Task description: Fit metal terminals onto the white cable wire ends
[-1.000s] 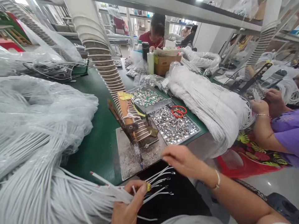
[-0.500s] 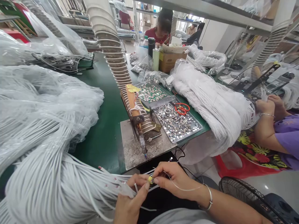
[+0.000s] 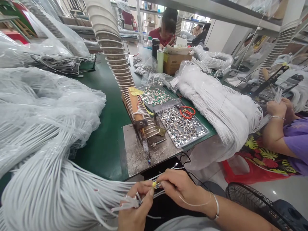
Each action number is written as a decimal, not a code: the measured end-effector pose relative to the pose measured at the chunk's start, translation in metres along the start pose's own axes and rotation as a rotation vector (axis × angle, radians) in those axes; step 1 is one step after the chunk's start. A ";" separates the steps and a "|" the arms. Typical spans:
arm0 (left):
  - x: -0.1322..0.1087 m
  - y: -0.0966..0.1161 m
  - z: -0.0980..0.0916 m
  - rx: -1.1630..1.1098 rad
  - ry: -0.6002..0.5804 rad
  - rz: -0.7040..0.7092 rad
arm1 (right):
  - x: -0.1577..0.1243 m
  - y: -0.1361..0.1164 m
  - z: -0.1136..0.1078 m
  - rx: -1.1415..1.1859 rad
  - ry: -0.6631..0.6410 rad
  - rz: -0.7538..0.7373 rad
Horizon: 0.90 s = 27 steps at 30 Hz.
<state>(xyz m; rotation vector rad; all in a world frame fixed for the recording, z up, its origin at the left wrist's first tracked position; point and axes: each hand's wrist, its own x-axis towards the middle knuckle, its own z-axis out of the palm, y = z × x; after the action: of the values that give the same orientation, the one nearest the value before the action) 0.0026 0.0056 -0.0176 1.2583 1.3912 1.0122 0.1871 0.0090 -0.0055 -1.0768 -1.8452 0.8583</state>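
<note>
My left hand (image 3: 137, 202) is closed round several white cables (image 3: 128, 203), whose short cut ends poke out between the fingers. A small yellow piece (image 3: 154, 184) sits at its thumb and fingertips; I cannot tell whether it is a cover or a part. Meeting it there, my right hand (image 3: 179, 187) pinches a small metallic piece (image 3: 158, 185), mostly hidden by the fingers. A thin pale wire (image 3: 192, 204) loops from the right fingers toward the wrist. Beyond the hands, a soldering iron (image 3: 146, 149) points down from its wooden-handled mount over a stained board (image 3: 134, 154).
A tray of small metal connectors (image 3: 180, 128) holds red-handled cutters (image 3: 187, 112); green circuit pieces (image 3: 156, 95) lie behind. Big cable bundles flank me, left (image 3: 36, 186) and right (image 3: 211, 102). A ribbed hose (image 3: 115, 61) hangs above. A co-worker's hands (image 3: 278, 107) and a fan (image 3: 247, 199) are at right.
Cable ends at my left hand now fan out leftward over the fingers. The thin wire's loop has dropped lower across my right hand. Both hands stay close together in about the same place.
</note>
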 end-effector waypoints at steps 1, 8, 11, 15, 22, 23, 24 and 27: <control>0.002 0.000 -0.001 0.018 -0.005 0.009 | -0.001 0.000 -0.001 -0.010 -0.005 -0.011; 0.017 0.006 -0.005 0.106 -0.006 0.142 | 0.002 -0.003 -0.009 0.001 0.060 0.030; 0.021 0.006 -0.001 0.098 0.034 0.172 | 0.009 -0.004 -0.007 -0.055 0.191 -0.095; 0.024 0.003 0.002 0.067 0.024 0.147 | 0.016 -0.006 0.000 -0.040 0.268 -0.175; 0.033 0.022 0.000 0.068 0.023 0.161 | 0.024 -0.006 0.003 -0.043 0.302 -0.190; 0.035 0.025 0.000 0.074 0.021 0.164 | 0.025 -0.006 0.003 -0.045 0.312 -0.191; 0.036 0.028 0.001 0.077 0.026 0.167 | 0.026 -0.006 0.003 -0.047 0.319 -0.189; 0.038 0.030 0.003 0.038 0.081 0.155 | 0.030 -0.008 0.003 -0.052 0.329 -0.177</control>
<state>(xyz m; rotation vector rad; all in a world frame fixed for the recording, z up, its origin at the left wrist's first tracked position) 0.0117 0.0469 0.0064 1.3837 1.3964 1.1587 0.1724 0.0328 0.0092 -1.0017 -1.6623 0.4987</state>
